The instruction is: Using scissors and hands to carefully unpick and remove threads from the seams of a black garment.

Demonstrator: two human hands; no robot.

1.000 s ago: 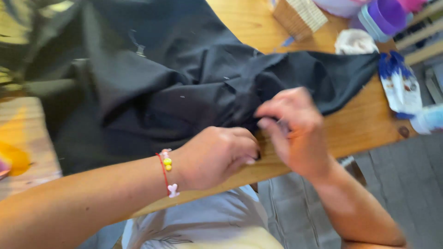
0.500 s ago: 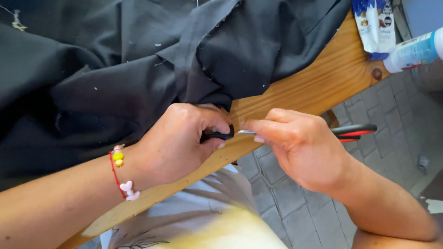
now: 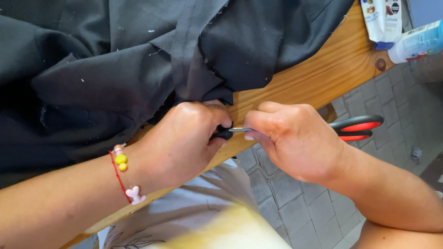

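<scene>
A large black cloth (image 3: pixel 138 60), flecked with bits of white thread, lies bunched over a wooden table (image 3: pixel 318 78). My left hand (image 3: pixel 184 138), with a red bead bracelet at the wrist, pinches the cloth's edge at the table's near edge. My right hand (image 3: pixel 295 138) is closed around a pair of scissors (image 3: pixel 360 129). Their red and black handles stick out to the right past my hand. The thin metal tip shows between my two hands and points at the pinched cloth. The blades are mostly hidden inside my fist.
At the table's far right corner lie a white and blue packet (image 3: pixel 383 20) and a white bottle (image 3: pixel 417 41) on its side. Grey paving stones (image 3: pixel 387 115) show below the table edge. My lap in light clothing (image 3: pixel 203 216) is at the bottom.
The view has shifted and come closer to the table's edge. My right hand now holds scissors, with their tip against the cloth pinched in my left hand. Since half a second ago, little has moved.
</scene>
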